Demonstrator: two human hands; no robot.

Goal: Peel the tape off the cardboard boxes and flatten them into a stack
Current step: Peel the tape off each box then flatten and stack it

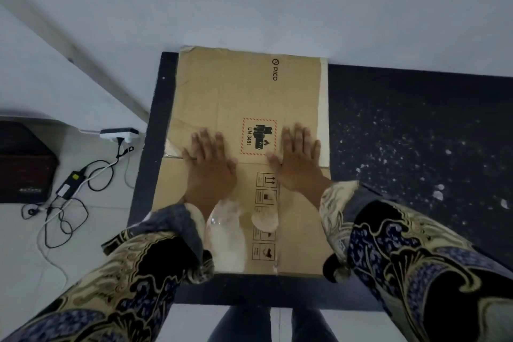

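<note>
Since the flattened box (249,108) lies on the dark mat (402,133) with its long axis running straight away from the person, both hands sit mid-length, equally near. Left hand (209,166) and right hand (298,158) press flat, fingers straight and slightly spread, either side of the battery label (258,136). Crumpled tape (226,239) lies by the left wrist.

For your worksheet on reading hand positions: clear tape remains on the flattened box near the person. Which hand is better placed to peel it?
Probably the left hand: the clear tape lies just behind its wrist on the cardboard box. The right hand presses farther across, beyond the printed symbols.
</note>
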